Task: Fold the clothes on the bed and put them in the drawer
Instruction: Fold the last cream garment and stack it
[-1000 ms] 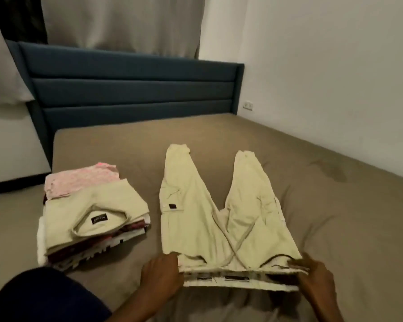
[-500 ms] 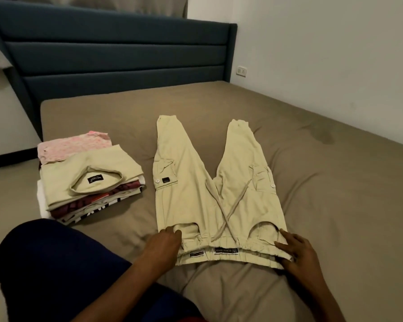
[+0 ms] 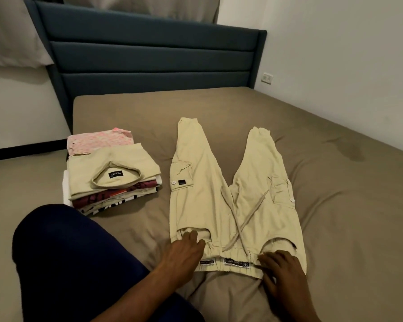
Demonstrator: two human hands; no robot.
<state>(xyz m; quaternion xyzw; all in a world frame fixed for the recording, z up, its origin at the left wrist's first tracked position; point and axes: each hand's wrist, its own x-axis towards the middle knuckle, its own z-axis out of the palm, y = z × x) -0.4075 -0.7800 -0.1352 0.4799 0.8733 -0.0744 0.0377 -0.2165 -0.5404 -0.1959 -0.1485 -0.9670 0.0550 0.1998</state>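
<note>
My left hand and right hand lie flat and spread, gripping nothing, on the elastic waistband of the pale beige cotton cargo trousers. Their legs run lengthwise away from me over the taupe bed. The folded clothes stack sits just left.

A bed covered in a taupe sheet fills most of the view, with a faint darker stain toward its right side. At its far end stands a dark blue padded headboard with horizontal channels. Pale curtains hang above and behind the headboard. The white wall on the right carries a small socket near the headboard's corner. The light is dim and warm.
</note>
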